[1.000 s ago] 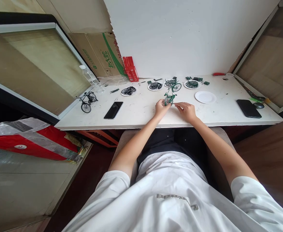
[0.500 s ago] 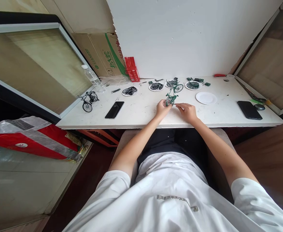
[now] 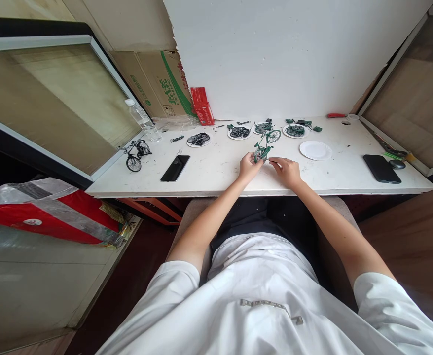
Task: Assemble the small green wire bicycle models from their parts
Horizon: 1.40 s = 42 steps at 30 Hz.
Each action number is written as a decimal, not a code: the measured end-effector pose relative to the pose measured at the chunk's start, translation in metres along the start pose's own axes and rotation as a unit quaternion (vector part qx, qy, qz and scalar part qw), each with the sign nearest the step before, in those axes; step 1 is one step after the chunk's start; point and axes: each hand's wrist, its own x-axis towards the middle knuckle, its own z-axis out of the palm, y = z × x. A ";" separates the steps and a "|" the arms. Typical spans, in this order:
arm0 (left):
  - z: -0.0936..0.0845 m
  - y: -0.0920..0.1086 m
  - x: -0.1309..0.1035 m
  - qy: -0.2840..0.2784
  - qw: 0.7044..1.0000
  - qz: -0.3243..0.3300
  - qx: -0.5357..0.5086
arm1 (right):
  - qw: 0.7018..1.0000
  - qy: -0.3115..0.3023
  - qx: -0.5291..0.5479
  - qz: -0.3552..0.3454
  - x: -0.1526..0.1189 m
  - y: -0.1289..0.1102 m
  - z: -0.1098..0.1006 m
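A green model bicycle (image 3: 263, 149) is tilted up over the front part of the white table, one wheel toward me and the other pointing away. My left hand (image 3: 251, 166) is closed around the near wheel. Just to the right, my right hand (image 3: 286, 170) pinches a thin dark piece, perhaps a small tool, whose tip touches or nearly touches the near wheel; it is too small to name. A finished-looking black model bicycle (image 3: 135, 155) stands at the left end of the table.
Paper plates with bicycle parts, such as the black parts (image 3: 198, 139) and green parts (image 3: 296, 130), line the back. A bare white plate (image 3: 315, 150) lies to the right. Phones (image 3: 175, 168) lie on both sides. A plastic bottle (image 3: 142, 121) and red box (image 3: 202, 107) stand at back left.
The green model bicycle has shifted very slightly in my left hand. Both hands stay in nearly the same place.
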 end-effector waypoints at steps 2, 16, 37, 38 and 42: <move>0.000 0.001 0.000 0.000 1.000 0.001 0.002 | 1.000 0.000 -0.005 0.002 0.000 0.001 0.001; 0.000 0.007 -0.003 -0.004 1.000 0.007 0.002 | 1.000 -0.004 -0.006 0.011 0.000 0.002 0.000; 0.002 0.002 -0.002 -0.044 0.998 0.040 -0.004 | 0.998 -0.024 -0.050 0.022 0.003 0.000 -0.003; 0.002 0.001 -0.002 -0.047 0.998 0.044 -0.009 | 0.998 -0.029 -0.048 0.019 0.003 0.000 -0.003; 0.002 0.001 -0.001 -0.043 0.998 0.039 -0.015 | 0.999 -0.042 -0.008 0.020 0.003 -0.005 -0.007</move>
